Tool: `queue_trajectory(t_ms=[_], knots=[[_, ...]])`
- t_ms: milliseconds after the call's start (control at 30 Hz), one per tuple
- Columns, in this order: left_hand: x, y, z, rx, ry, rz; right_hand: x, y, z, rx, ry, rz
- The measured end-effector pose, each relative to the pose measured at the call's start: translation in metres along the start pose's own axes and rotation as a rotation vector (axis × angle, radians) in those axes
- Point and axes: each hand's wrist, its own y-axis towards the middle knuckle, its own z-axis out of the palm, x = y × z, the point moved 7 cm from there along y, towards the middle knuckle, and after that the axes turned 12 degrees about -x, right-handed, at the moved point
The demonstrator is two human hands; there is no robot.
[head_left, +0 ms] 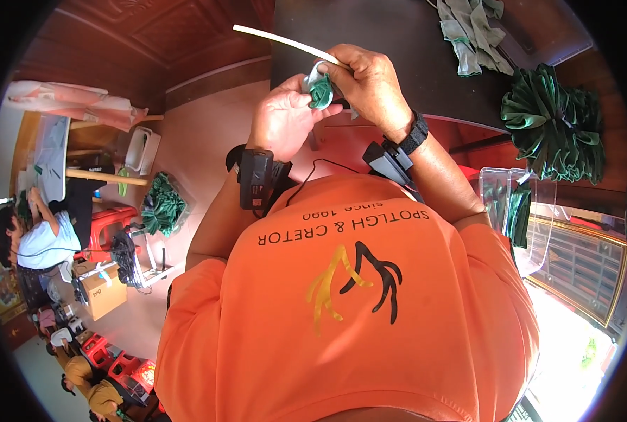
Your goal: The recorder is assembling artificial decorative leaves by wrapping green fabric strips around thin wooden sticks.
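Near the dark table's edge, both of my hands meet around a small green cloth roll (320, 93) with a whitish outer edge. My left hand (280, 121) pinches the roll from the left, its fingers partly hidden behind it. My right hand (371, 83) is closed on a thin, pale strip (285, 40) that sticks out to the upper left past the roll. The right thumb is at the roll's white edge. Whether the strip joins the roll is hidden by the fingers.
A dark table (391, 32) bears pale grey-green cloth pieces (472, 35) and a large bunch of pleated green cloth (554, 125). Below it hangs a clear plastic bin (500, 211) with green cloth. At left are another green bunch (163, 204), a cardboard box (104, 290) and a seated person (49, 235).
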Motion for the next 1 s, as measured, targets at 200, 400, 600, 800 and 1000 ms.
queue_trajectory(t_ms=[200,400,600,800,1000], knots=[[-0.005,0.002,-0.004,-0.034,-0.107,-0.008,-0.004,-0.004,-0.003,0.077,-0.009,0.120],[-0.008,0.009,-0.007,-0.110,0.198,0.136,0.001,0.000,-0.001,-0.035,-0.110,-0.039],[-0.003,0.008,-0.005,-0.133,0.159,0.122,0.002,0.000,0.004,-0.096,-0.242,-0.119],[-0.002,0.015,-0.018,-0.164,0.254,0.211,0.004,-0.002,0.010,-0.093,-0.282,-0.149],[0.001,0.011,-0.007,-0.256,0.268,0.301,0.001,-0.001,0.014,-0.174,-0.298,-0.148]])
